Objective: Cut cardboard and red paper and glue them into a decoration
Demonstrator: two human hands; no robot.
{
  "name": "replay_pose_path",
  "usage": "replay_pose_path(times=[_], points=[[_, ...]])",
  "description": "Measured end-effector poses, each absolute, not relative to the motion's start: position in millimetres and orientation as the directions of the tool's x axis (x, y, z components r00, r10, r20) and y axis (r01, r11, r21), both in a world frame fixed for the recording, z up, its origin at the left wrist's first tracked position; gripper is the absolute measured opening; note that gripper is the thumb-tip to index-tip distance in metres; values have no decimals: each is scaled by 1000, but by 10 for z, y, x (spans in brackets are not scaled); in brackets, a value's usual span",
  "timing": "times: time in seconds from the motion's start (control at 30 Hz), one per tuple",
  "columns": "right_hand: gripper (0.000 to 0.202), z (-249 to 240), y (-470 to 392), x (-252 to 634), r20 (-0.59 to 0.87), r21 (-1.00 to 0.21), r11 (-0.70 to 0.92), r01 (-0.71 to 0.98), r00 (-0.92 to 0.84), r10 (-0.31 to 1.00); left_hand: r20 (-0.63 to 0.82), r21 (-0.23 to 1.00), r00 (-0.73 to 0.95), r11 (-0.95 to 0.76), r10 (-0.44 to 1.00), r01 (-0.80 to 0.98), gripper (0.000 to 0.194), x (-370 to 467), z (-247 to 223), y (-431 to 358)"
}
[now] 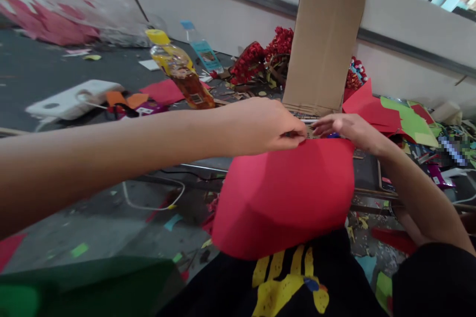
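A large red paper sheet [286,198] hangs curved from the table's edge down toward my lap. My left hand [273,126] is closed, its fingertips pinching the sheet's top edge. Just right of it, my right hand [340,129] has its fingers loosely stretched over the same edge, apart from each other; whether they touch the paper I cannot tell. Behind the hands stands a tall piece of brown cardboard [325,39], leaning near the wall. Something small and blue shows partly under my right hand.
A yellow-capped bottle [182,72] of brown drink and a blue-capped bottle [203,47] stand tilted in view on the left. A white power strip [74,99] lies nearby. Red tinsel [260,59], green paper [407,119] and scraps litter the table; more scraps cover the floor.
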State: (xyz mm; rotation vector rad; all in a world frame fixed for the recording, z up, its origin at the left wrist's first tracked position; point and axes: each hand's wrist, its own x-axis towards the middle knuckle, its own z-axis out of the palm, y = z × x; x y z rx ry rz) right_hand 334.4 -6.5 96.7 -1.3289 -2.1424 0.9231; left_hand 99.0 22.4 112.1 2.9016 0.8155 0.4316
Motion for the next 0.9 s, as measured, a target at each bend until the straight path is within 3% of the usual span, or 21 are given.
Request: replay_pose_path(times=[0.1, 0.3, 0.57, 0.9], points=[[35, 1064, -431, 3073, 33, -713, 357, 603, -480, 877, 45, 80, 910, -909, 413, 408, 27, 1033, 1234, 120], [27, 1200, -574, 2990, -64, -644, 300, 704, -440, 896, 47, -38, 938, -938, 343, 345, 22, 1017, 1259, -31], [26, 1276, -638, 2969, -39, -621, 297, 725, -408, 912, 64, 94, 890, -890, 452, 445, 25, 1034, 1278, -43], [28, 1323, -726, 2998, -41, -598, 307, 740, -411, 911, 109, 312, 878, -854, 467, 415, 27, 998, 1333, 14]])
